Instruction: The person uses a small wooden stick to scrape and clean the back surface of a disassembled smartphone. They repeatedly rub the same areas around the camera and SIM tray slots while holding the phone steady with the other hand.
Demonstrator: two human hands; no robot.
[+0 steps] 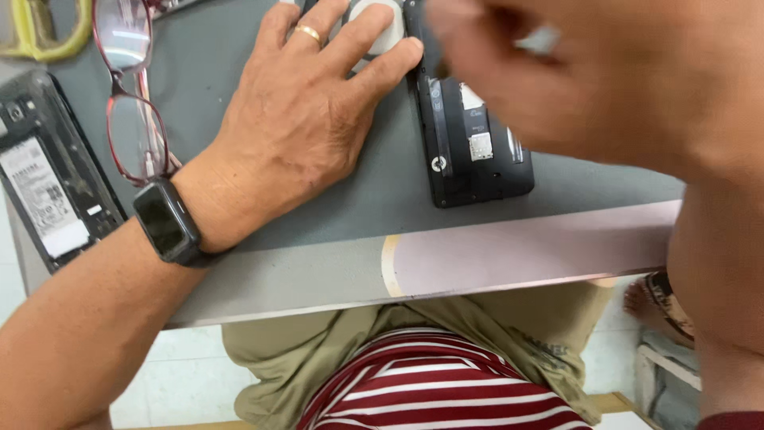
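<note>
Matte grey covers the surface (239, 87) in the head view, with a pale pink strip and a curved cream line along its near edge. On it, right of centre, lies an opened black phone (469, 143), flat and rectangular, its back cover off so that small white labels and dark inner parts show. At the far edge, just left of the phone's top, sits a round white disc (382, 24), smooth and plastic-looking, partly hidden under fingers. The left hand (306, 111) lies palm down on the surface, fingers spread and stretched toward the far side; its fingertips rest on the disc and the forefinger tip touches the phone's left edge, so it presses rather than grips. A gold ring (309, 33) circles one finger and a dark square watch (165, 223) is strapped on the wrist. The right hand (573, 72) hangs blurred above the phone's far right part; how far it is open, and whether it holds anything, cannot be told. Left of the hand lie red-rimmed glasses (131, 95), glossy and thin, and at the left edge a second opened phone (48, 175) with a white-labelled battery. Near the wearer, a red-and-white striped shirt (438, 390) shows below the surface.
</note>
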